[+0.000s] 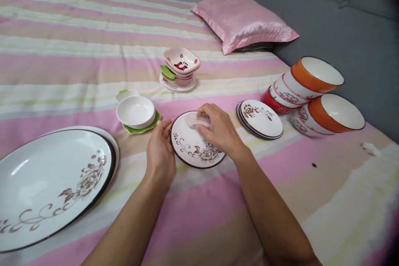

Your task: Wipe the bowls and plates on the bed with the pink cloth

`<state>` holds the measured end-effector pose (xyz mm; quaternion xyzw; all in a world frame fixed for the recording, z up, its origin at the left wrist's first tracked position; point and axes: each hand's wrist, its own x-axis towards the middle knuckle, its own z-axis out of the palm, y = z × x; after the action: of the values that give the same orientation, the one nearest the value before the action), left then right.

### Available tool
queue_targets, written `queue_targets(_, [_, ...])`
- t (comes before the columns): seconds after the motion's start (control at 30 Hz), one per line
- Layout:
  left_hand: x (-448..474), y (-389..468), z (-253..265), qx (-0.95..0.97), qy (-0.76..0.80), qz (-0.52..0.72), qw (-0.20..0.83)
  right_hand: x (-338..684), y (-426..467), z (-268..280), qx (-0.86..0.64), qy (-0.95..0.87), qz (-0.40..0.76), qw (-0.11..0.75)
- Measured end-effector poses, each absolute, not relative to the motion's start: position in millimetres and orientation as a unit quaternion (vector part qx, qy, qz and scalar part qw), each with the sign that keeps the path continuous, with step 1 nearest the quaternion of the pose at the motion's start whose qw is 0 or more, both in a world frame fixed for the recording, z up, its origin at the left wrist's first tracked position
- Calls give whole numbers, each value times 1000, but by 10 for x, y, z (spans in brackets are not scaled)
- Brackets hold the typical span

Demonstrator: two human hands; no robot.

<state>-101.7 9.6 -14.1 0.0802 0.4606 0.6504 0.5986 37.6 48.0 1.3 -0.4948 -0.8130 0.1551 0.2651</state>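
Observation:
A white plate (pixel 193 143) with a dark rim and a brown flower pattern lies on the striped bedspread in front of me. My left hand (pixel 161 147) holds its left rim, fingers curved along the edge. Between the thumb and fingers of my right hand (pixel 218 126) is a pale, thin wad (pixel 195 120), perhaps a tissue or cloth, pressed on the plate's upper part. Just right of that plate sits a stack of similar small plates (pixel 263 118). A white bowl (pixel 136 110) on a green leaf-shaped dish is beyond my left hand.
Large oval platters (pixel 46 174) lie at left. Farther back stands a stack of pink-and-white dishes (pixel 181 64). Stacked orange-rimmed bowls (pixel 311 81) lean at right, beside another tilted stack (pixel 330 116). A pink pillow (pixel 243 20) rests near the grey headboard (pixel 327 20).

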Motion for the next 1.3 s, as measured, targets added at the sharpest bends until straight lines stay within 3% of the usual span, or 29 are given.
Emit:
queue_targets(0.17, [-1017,100,-134,82,464,651,595,327,470,0,-581,-778,101,216])
queue_targets(0.33, [-1013,104,-138,83,468,648,596,289,443,-21,-604,-765,140,173])
queue_targets(0.87, [-1029,100,-152,75,461,652,598,360,449,9,-416,-846,277,188])
queue_targets(1.3, [-1027,87,-140,81,460,651,598,362,378,143,-328,-853,382,133])
